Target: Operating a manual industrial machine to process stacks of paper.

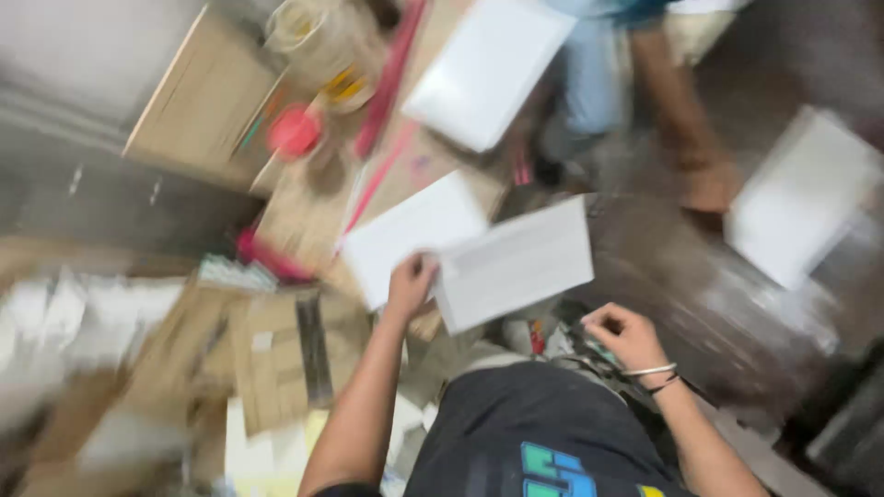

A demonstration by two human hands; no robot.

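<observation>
Under motion blur, left hand (410,285) grips white sheet (516,262).

A red round object (295,132) lies far on the left beside a roll of tape (322,37). Flat brown cardboard pieces (276,354) lie near on the left. Another person's arm (677,110) reaches down far on the right, near a white box (801,193).
</observation>
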